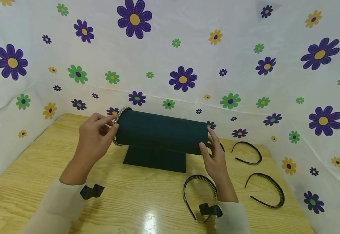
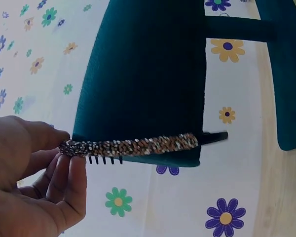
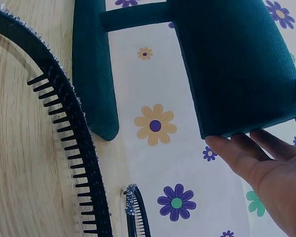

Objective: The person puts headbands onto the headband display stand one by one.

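A dark green padded headband display stand (image 1: 161, 131) stands on the table, its thick roll lying sideways above a flat base (image 1: 155, 159). Around the roll's left end sits a beaded headband (image 2: 133, 146) with black comb teeth; its black tip sticks out past the roll's edge. My left hand (image 1: 95, 136) pinches this headband between thumb and fingers. At the opposite end, my right hand (image 1: 216, 162) grips the roll, with its thumb on the front and its fingers (image 3: 237, 158) against the end edge.
Black toothed headbands lie on the wooden table (image 1: 108, 201): one (image 1: 184, 191) by my right wrist, one (image 1: 281, 198) at the right edge and one (image 1: 258, 154) farther back. Part of another (image 1: 222, 147) shows behind my right hand. A flower-printed sheet (image 1: 164, 52) rises around the table.
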Available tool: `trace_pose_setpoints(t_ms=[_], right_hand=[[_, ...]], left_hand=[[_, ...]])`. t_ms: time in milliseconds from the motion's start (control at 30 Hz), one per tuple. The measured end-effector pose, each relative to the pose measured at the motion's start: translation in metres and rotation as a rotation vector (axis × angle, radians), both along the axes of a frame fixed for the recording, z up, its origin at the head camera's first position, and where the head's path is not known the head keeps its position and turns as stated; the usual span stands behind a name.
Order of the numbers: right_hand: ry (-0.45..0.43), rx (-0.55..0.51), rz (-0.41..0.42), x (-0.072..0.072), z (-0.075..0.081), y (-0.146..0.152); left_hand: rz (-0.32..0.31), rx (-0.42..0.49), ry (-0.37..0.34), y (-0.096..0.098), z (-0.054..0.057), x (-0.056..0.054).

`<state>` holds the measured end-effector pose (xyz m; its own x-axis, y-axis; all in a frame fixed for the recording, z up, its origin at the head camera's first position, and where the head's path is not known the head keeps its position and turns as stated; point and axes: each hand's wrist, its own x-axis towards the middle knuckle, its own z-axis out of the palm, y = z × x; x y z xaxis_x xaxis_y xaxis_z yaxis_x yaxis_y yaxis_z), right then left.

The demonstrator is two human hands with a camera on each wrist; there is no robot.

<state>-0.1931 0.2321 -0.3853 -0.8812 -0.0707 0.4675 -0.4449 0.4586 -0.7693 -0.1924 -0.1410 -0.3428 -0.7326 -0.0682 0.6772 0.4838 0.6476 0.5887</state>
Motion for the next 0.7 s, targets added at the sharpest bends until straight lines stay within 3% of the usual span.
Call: trace_pose_setpoints(t_ms=[333,700], right_hand=[[0.011,0.009,-0.001,-0.001,0.000,0.000],[0.047,0.028,0.004,-0.002,0.001,-0.001]], left_hand=[[-0.029,-0.019,-0.023,0.014,0.006,0.007],[-0.030,-0.080,-0.010,0.031,0.007,0.005]])
